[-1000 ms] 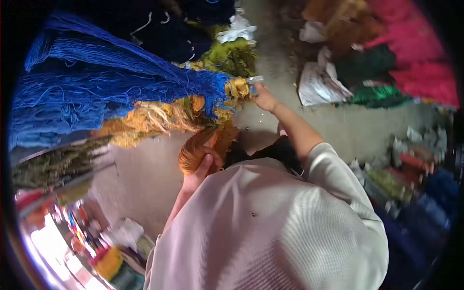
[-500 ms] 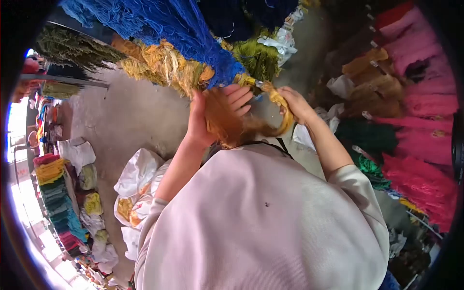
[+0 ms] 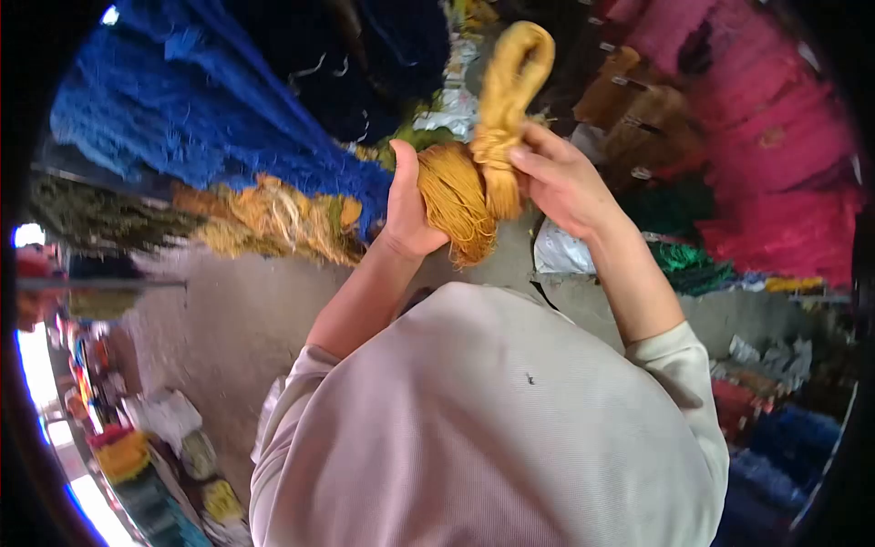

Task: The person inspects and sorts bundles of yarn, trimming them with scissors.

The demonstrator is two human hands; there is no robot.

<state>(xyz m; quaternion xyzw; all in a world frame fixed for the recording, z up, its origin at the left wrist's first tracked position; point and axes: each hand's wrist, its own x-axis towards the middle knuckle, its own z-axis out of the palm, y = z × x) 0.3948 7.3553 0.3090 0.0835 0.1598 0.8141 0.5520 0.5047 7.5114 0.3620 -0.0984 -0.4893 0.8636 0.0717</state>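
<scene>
A golden-brown hank of yarn (image 3: 453, 205) lies across the palm of my left hand (image 3: 410, 214), its loose looped ends hanging down. The thumb of that hand points up beside the strands, while its fingers are hidden behind them. My right hand (image 3: 567, 187) pinches a paler yellow twisted skein (image 3: 504, 114) between thumb and fingers. This skein stands upright, with a loop at its top and a short tuft at the bottom. Its lower part is right beside the golden-brown hank, overlapping its edge in view.
Blue yarn (image 3: 210, 100) hangs at the upper left, above orange-yellow yarn (image 3: 283, 219). Pink yarn (image 3: 770, 173), brown bundles (image 3: 638, 109) and green yarn (image 3: 679, 264) are on the right. A white bag (image 3: 561, 248) sits on the floor behind my right forearm.
My right hand has raised the yellow skein, which hung in a curve and now stands upright. The golden-brown yarn, blurred before, now lies bunched in my left hand. The view has turned.
</scene>
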